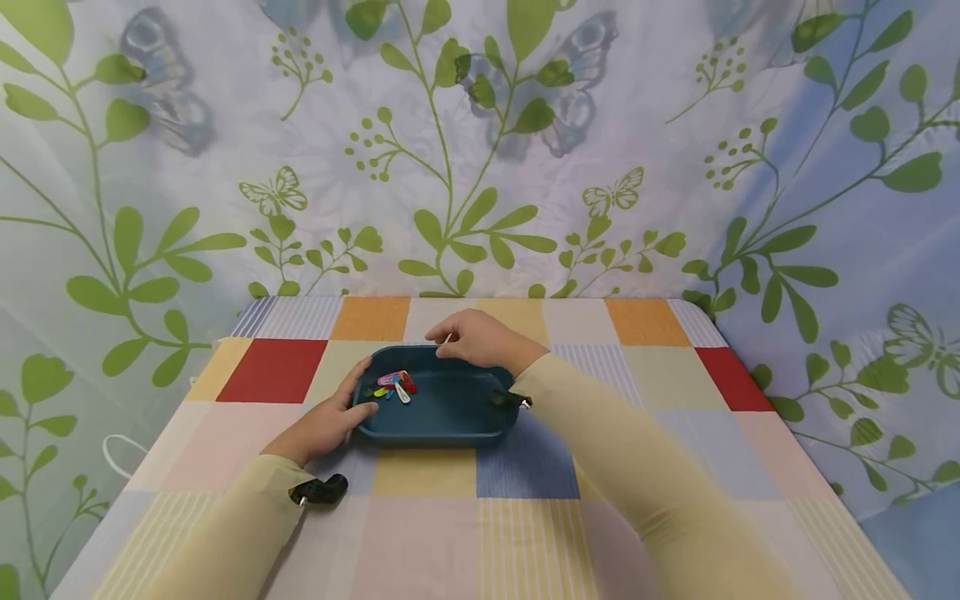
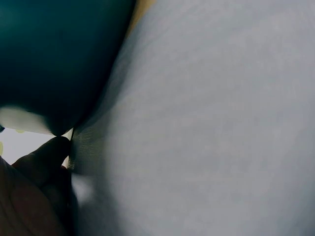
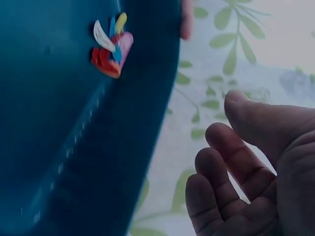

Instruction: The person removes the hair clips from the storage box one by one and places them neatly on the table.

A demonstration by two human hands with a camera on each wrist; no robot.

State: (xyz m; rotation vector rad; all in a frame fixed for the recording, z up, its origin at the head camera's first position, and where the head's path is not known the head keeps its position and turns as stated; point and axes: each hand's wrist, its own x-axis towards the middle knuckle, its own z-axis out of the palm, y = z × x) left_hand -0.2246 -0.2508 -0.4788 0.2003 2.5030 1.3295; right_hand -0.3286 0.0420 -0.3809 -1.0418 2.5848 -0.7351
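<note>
A dark teal tray point(image 1: 450, 417) lies on the table. Inside it, near its left end, is a small pile of snap hair clips point(image 1: 396, 384) in pink, red, white, blue and yellow, seen also in the right wrist view point(image 3: 110, 46). My left hand point(image 1: 330, 422) holds the tray's left end, thumb over the rim and fingers along the outer side. Above the far rim is my right hand point(image 1: 480, 339), its fingers loosely bent. In the right wrist view, the thumb point(image 3: 261, 115) stands apart from the bent fingers, with nothing seen between them.
A patchwork-patterned cloth point(image 1: 637, 450) covers the table. Behind it hangs a curtain point(image 1: 480, 167) printed with green leaves and butterflies. A white cord point(image 1: 112, 454) loops beside the table's left edge. Small black cameras point(image 1: 322, 490) are strapped at both wrists.
</note>
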